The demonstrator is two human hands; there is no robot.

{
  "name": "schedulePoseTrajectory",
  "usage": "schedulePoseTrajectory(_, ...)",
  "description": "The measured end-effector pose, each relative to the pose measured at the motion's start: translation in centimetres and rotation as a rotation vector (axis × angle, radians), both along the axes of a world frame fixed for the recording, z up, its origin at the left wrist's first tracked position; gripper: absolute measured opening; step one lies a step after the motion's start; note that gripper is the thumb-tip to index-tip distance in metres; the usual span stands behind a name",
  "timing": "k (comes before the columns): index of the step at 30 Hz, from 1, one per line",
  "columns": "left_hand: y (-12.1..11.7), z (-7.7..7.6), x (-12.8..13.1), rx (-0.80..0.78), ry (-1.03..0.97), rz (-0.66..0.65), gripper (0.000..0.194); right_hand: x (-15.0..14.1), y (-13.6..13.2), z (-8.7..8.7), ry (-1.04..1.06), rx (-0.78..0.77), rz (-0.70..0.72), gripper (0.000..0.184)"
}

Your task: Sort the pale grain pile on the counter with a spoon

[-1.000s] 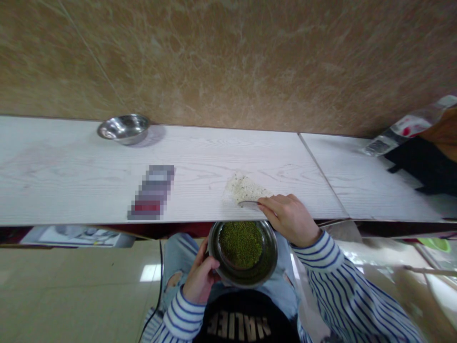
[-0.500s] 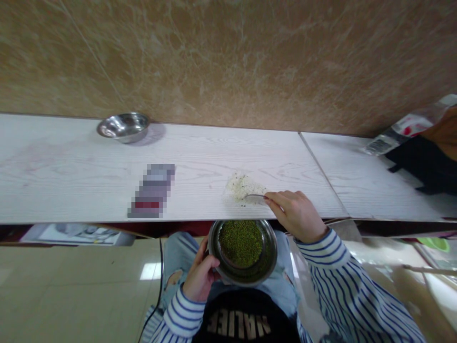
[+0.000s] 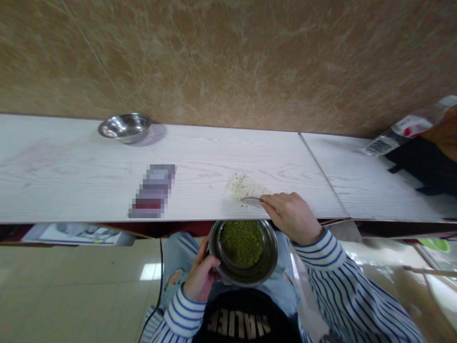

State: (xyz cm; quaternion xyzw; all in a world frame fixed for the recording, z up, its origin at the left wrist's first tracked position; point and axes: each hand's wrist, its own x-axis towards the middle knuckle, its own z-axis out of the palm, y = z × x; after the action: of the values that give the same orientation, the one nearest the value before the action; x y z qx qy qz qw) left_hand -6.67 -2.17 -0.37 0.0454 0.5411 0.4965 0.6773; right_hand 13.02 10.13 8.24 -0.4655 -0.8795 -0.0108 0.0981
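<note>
My left hand (image 3: 203, 274) grips the left rim of a steel bowl (image 3: 270, 267), holding it over my lap against the table's front edge. Green mung beans (image 3: 242, 243) cover the bottom of that bowl. With my right hand (image 3: 291, 214) I pinch the handle of a metal spoon (image 3: 252, 199). The spoon's tip rests at the lower edge of a flat pile of white grains (image 3: 243, 185) with dark specks, which look like rice mixed with a few beans. This pile lies on the white tabletop, just beyond the bowl.
A second steel bowl (image 3: 124, 128) stands at the back left by the wall. A blurred-out flat object (image 3: 153, 191) lies left of the grains. At the far right are a clear plastic bottle (image 3: 403, 131) and a dark bag (image 3: 424, 159). An open drawer (image 3: 78, 234) sits below the table's left side.
My right hand has drawn the spoon slightly left and toward me along the pile's near edge. My left hand and the bowl of beans stay in place.
</note>
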Motion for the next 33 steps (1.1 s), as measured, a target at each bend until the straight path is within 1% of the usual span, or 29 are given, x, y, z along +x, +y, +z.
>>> schedulePoseTrajectory(8,0.0,-0.3,-0.1,0.012,-0.002,0.018,0.078,1.0,0.1,-0.1,-0.018,0.002,-0.056,0.025)
schedulePoseTrajectory(12,0.0,-0.4,-0.1,0.018,-0.007,0.009,0.077,0.6,0.1,0.1,-0.022,0.005,-0.036,0.025)
schedulePoseTrajectory(16,-0.1,-0.2,-0.1,0.005,0.0,0.029,0.076,0.2,0.2,0.1,-0.022,0.019,-0.018,0.026)
schedulePoseTrajectory(21,0.0,-0.4,-0.3,0.017,-0.004,0.017,0.077,0.8,0.1,0.1,0.009,0.01,0.025,0.026)
schedulePoseTrajectory(28,-0.1,-0.7,-0.2,0.01,-0.021,0.03,0.077,0.6,0.2,0.0,-0.017,0.007,0.016,0.025)
schedulePoseTrajectory(33,-0.1,-0.8,-0.3,0.018,-0.026,0.03,0.074,0.7,-0.1,0.1,-0.007,-0.012,0.029,0.026)
